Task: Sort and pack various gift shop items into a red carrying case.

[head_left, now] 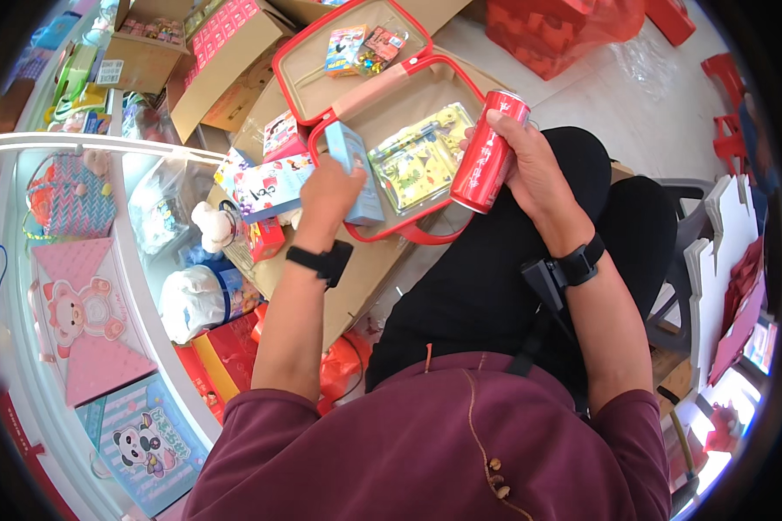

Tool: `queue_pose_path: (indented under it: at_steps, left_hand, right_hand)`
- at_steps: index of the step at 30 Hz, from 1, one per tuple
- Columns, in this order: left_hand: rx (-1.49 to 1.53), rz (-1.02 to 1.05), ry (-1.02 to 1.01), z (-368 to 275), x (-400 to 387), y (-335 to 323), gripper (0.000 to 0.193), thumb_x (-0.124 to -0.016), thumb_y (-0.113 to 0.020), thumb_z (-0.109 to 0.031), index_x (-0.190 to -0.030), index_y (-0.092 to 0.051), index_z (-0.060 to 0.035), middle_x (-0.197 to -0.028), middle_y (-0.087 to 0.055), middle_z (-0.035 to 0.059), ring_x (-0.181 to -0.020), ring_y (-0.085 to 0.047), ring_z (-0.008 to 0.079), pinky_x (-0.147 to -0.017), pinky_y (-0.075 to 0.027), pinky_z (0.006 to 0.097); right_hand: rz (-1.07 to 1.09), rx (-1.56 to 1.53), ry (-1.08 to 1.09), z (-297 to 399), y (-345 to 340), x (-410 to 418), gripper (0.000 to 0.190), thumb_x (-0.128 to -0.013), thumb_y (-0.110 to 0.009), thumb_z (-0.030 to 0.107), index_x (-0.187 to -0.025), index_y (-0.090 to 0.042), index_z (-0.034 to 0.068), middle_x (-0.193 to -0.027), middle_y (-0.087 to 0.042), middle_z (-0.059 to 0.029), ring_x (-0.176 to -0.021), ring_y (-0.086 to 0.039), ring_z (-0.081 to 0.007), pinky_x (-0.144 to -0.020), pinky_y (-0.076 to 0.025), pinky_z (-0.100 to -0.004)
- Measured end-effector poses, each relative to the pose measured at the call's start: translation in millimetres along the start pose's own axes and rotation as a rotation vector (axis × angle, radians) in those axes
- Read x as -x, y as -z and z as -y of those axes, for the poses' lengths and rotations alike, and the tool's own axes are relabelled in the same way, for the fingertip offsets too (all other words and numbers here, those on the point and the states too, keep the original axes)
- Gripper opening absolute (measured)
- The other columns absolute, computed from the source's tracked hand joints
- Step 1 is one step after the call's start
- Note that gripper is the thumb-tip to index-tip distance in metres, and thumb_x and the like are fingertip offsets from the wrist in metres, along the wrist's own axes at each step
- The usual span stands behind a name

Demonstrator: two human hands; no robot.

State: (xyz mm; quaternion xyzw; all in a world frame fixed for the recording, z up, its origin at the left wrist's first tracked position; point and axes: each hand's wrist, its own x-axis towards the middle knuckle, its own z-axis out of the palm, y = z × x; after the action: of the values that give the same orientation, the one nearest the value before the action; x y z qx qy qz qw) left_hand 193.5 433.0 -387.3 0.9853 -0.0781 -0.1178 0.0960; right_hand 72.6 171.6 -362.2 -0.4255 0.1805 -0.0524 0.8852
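My right hand (528, 156) grips a red drink can (489, 153), held tilted over the right edge of an open case with red trim (453, 60). At the left side of the case, my left hand (334, 189) has its fingers on a light blue box (365, 198) that stands inside the case's rim. Between the hands, a clear-wrapped yellow stationery set (423, 163) lies in the case. The raised lid holds a small colourful box (345, 51) and a packet of shiny wrapped pieces (381, 52). Fingertips of both hands are partly hidden.
Left of the case are a white and blue printed box (270, 185), a pink box (281, 135), a white plush toy (214, 226) and a red box (265, 239). Cardboard cartons (144, 58) stand at the upper left, beside glass shelving. A red plastic bag (560, 32) lies on the floor.
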Motion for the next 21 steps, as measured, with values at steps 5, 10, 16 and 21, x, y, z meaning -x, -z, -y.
queue_pose_path:
  at_steps: [5, 10, 16, 21]
  left_hand:
    - [0.098, -0.071, -0.097, 24, 51, 54, 0.055, -0.085, -0.063, -0.042, -0.108, -0.051, 0.0056, -0.086, -0.066, 0.0292, -0.083, -0.066, 0.0464, -0.071, -0.052, 0.0492]
    - [0.007, 0.014, -0.016, 80, 112, 63, 0.047, -0.087, -0.063, -0.037, -0.107, -0.049, 0.0034, -0.08, -0.065, 0.0267, -0.076, -0.066, 0.0453, -0.068, -0.05, 0.0507]
    - [-0.045, -0.055, -0.094, 98, 129, 2, 0.045, -0.089, -0.066, -0.037, -0.106, -0.049, 0.0009, -0.077, -0.065, 0.0257, -0.073, -0.065, 0.0454, -0.064, -0.051, 0.0516]
    - [-0.071, 0.045, -0.131, 75, 108, 23, 0.057, -0.088, -0.069, -0.032, -0.126, -0.047, 0.004, -0.107, -0.064, 0.0296, -0.101, -0.063, 0.0441, -0.086, -0.051, 0.0476]
  right_hand:
    - [-0.021, -0.012, 0.007, -2, 14, -3, 0.05, -0.091, -0.069, 0.034, -0.119, -0.049, -0.001, -0.105, -0.064, -0.0162, -0.097, -0.068, -0.0238, -0.087, -0.058, -0.0398]
    - [-0.012, -0.002, -0.024, -1, 7, -3, 0.049, -0.091, -0.069, 0.035, -0.118, -0.05, -0.001, -0.106, -0.065, -0.0164, -0.097, -0.068, -0.024, -0.087, -0.058, -0.04]
    - [0.003, 0.03, -0.011, -2, 7, -6, 0.049, -0.092, -0.068, 0.035, -0.12, -0.05, 0.0, -0.106, -0.065, -0.0167, -0.098, -0.068, -0.024, -0.089, -0.057, -0.0401]
    - [-0.015, 0.026, -0.003, -2, 5, -2, 0.048, -0.092, -0.068, 0.035, -0.12, -0.05, 0.0, -0.105, -0.065, -0.0156, -0.1, -0.067, -0.0227, -0.089, -0.056, -0.0396]
